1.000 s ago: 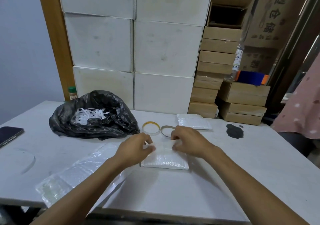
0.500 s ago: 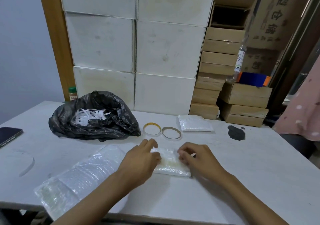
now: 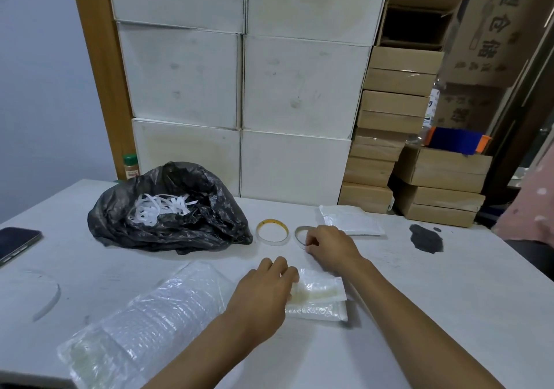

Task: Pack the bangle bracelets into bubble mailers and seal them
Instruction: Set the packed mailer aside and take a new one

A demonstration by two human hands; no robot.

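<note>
While my left hand (image 3: pixel 263 295) presses flat on the small white bubble mailer (image 3: pixel 322 297) at the middle of the white table (image 3: pixel 449 313), pinning it open-end up for loading, I judge, my right hand (image 3: pixel 329 249) reaches to 12 o'clock. Its fingertips curl onto the thin grey metal bangle (image 3: pixel 297 232), seemingly pinching its rim. A yellow-edged bangle (image 3: pixel 272 232) waits at its 9 o'clock. A second white bubble mailer (image 3: pixel 350 220), apparently set aside as finished, lies at 2 o'clock.

A stockroom or small packing area. White cartons (image 3: pixel 239 88) and brown cardboard boxes (image 3: pixel 395 103) are stacked behind a white worktable (image 3: pixel 449 298) holding bubble mailers (image 3: pixel 144 322)
</note>
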